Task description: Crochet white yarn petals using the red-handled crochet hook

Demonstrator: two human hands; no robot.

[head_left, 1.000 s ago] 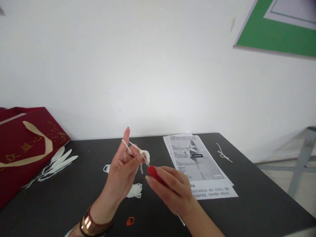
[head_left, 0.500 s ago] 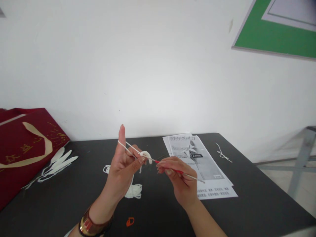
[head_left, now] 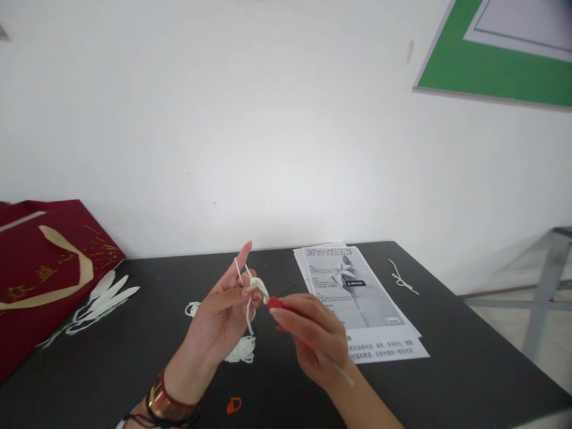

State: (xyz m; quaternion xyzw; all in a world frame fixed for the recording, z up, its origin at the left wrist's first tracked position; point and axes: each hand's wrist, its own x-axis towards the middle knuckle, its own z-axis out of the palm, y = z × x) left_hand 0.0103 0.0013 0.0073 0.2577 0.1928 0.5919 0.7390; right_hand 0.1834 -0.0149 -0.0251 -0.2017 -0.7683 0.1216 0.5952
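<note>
My left hand (head_left: 218, 319) pinches a small piece of white crochet work (head_left: 258, 286) between thumb and fingers. White yarn (head_left: 241, 271) loops around its raised index finger, and a strand hangs below the piece. My right hand (head_left: 315, 333) is closed around a crochet hook (head_left: 274, 303) with a red grip, its front end at the crochet piece. The hook's tip is hidden at the stitches; its thin rear end sticks out blurred past my palm. Below my left hand lies a bundle of white yarn (head_left: 241, 350) on the black table.
Printed sheets (head_left: 388, 351) lie beyond my right hand, with a knotted white strand (head_left: 397, 277) farther right. An orange stitch marker (head_left: 233, 406) is near the front. White petal-shaped pieces (head_left: 105, 298) lie beside a dark red bag (head_left: 27, 250) at left. A white wall (head_left: 268, 119) stands behind.
My left hand has tilted right, its index finger leaning over and the yarn loop shortening. My right hand has turned and moved slightly left and down, bringing the hook's red grip close to the crochet piece.
</note>
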